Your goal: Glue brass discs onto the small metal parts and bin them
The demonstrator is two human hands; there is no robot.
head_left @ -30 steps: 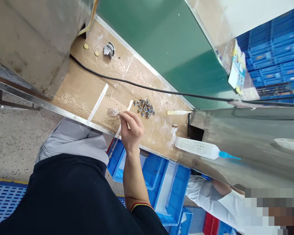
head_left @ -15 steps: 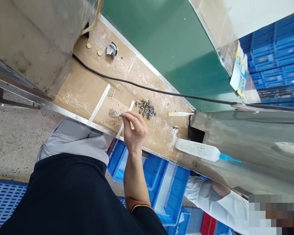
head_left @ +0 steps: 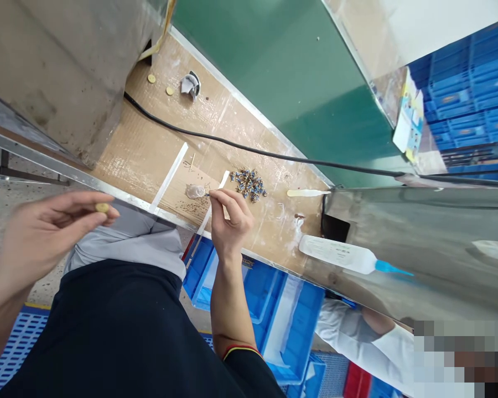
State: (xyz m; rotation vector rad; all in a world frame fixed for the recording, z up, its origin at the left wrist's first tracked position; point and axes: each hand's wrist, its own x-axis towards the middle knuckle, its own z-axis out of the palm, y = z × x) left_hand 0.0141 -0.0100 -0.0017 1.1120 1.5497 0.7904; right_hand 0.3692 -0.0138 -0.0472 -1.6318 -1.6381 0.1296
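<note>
My right hand (head_left: 231, 224) is closed in a pinch above the bench, its fingertips on a small thin part with a bluish end (head_left: 208, 194). That end points at a translucent lump (head_left: 195, 191) on a piece of cardboard, with tiny dark bits (head_left: 193, 207) scattered beside it. A pile of small metal parts with blue sections (head_left: 249, 184) lies just beyond my knuckles. My left hand (head_left: 62, 226), somewhat blurred, is off the bench at the left. Its thumb and fingers close around a small round yellow disc (head_left: 102, 208).
A black cable (head_left: 240, 148) crosses the bench. Two yellow discs (head_left: 170, 90) and a grey crumpled piece (head_left: 190, 84) lie at the back. A white bottle with a blue nozzle (head_left: 338, 254) lies right. Blue bins (head_left: 292, 326) stand below the edge; a person in white (head_left: 348, 331) is nearby.
My left hand has come into view from the left with the yellow disc between its fingers. The right hand keeps its pinch beside the translucent lump, almost unmoved.
</note>
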